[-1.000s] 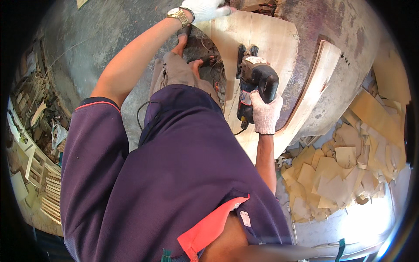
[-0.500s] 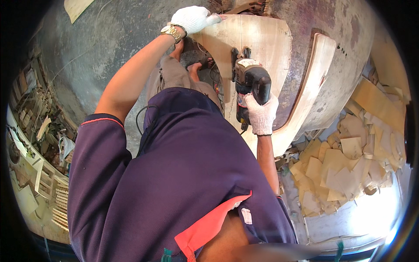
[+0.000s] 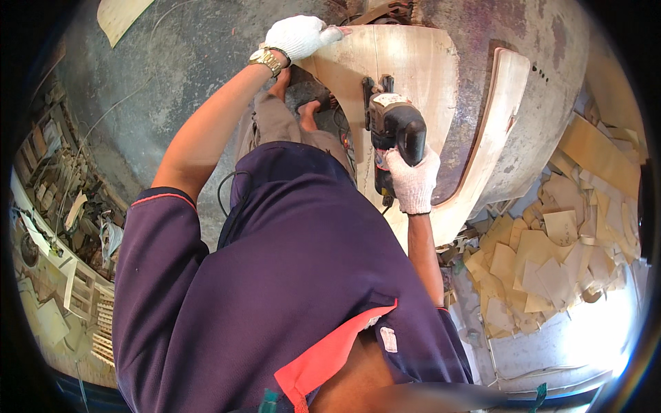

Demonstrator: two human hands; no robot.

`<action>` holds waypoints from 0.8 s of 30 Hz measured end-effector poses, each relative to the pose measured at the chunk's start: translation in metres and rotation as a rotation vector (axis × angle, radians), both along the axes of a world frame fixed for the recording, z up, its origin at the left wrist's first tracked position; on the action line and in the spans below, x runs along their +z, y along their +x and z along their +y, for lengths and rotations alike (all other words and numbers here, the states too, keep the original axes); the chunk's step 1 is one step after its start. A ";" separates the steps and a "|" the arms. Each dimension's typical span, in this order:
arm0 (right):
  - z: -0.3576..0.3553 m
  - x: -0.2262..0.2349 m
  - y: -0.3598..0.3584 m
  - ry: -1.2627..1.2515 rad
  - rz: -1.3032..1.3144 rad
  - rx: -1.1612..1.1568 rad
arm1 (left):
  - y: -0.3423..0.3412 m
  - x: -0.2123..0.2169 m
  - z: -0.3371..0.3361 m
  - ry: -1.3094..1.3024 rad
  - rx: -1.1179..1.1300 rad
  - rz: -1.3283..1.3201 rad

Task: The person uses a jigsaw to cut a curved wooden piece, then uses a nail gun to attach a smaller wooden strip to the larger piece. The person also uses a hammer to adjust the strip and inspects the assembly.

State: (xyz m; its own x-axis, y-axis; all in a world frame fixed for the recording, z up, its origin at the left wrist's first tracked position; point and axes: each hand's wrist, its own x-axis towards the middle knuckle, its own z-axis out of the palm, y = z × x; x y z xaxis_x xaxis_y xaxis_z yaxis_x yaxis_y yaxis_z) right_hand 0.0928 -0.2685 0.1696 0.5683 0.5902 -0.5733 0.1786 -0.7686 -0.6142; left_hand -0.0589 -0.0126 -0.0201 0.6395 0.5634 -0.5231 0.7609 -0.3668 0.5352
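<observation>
- Because the dark power tool [image 3: 394, 122] is rested on the pale wooden board [image 3: 421, 51], its weight is probably borne by the wood.
- The tool is held at its rear part by the gloved right hand [image 3: 414, 180], fingers wrapped around it; pressure and steering can likely be given together.
- At the board's far left corner, the gloved left hand [image 3: 297, 38] is placed, probably so the wood is steadied well apart from the tool; whether the edge is gripped cannot be told.
- The board is set ahead, toward the right, its near end partly hidden by the shirt [image 3: 303, 275].
- Smooth grain and a fine line are seen on its broad part; alongside, past a gap, a narrow strip [image 3: 509, 79] is seen, whether joined or overlapped being unclear.
</observation>
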 end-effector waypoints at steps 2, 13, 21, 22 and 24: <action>0.001 0.001 0.000 -0.001 -0.001 -0.003 | 0.000 0.000 -0.001 0.005 0.008 -0.010; 0.009 0.008 0.001 -0.022 -0.030 0.087 | 0.001 -0.005 -0.003 0.025 0.015 -0.003; 0.011 0.008 0.004 -0.034 0.000 0.105 | -0.001 0.014 -0.002 -0.020 0.040 -0.004; 0.011 0.009 0.004 -0.033 -0.002 0.105 | -0.001 0.017 -0.002 -0.018 0.040 -0.005; 0.013 0.011 0.004 -0.056 0.024 0.106 | -0.001 0.021 -0.002 -0.012 0.044 0.002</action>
